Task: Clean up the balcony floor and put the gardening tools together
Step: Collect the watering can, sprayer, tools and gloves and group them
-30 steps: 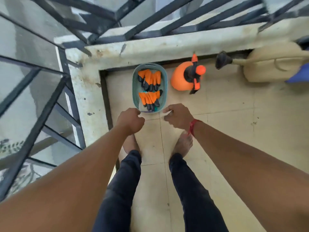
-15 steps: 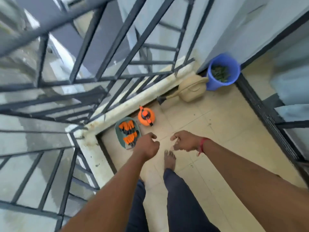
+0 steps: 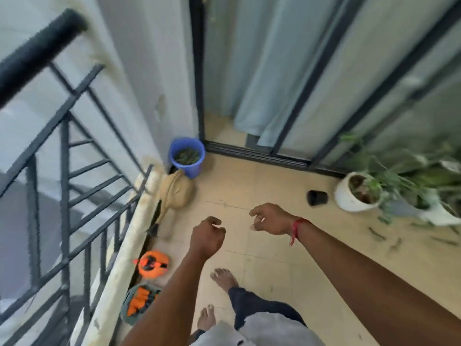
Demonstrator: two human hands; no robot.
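One black metal railing (image 3: pixel 64 171) fills the 9 o'clock side, and one tiled balcony floor (image 3: pixel 287 258) spreads from the centre to 5 o'clock. Two bare forearms reach in from 6 o'clock. The left hand (image 3: pixel 208 237) is curled into a fist round nothing. The right hand (image 3: pixel 270 219) has loosely bent fingers, also empty.

One white pot (image 3: pixel 349 201) at 3 o'clock holds a leafy plant (image 3: pixel 389 186). One beige watering can (image 3: pixel 174 193) lies by the railing kerb at 8 o'clock, touching one blue bucket (image 3: pixel 190 168) of green clippings (image 3: pixel 187 154). One grey-green basket (image 3: pixel 129 319) at 7 o'clock holds orange gloves (image 3: pixel 139 299), too blurred to count. One orange sprayer (image 3: pixel 152 263) sits just beyond it.

One small black pot (image 3: pixel 316 197) lies on its side at the white pot's 9 o'clock. Several leaf scraps (image 3: pixel 376 233) litter the floor at 4 o'clock.
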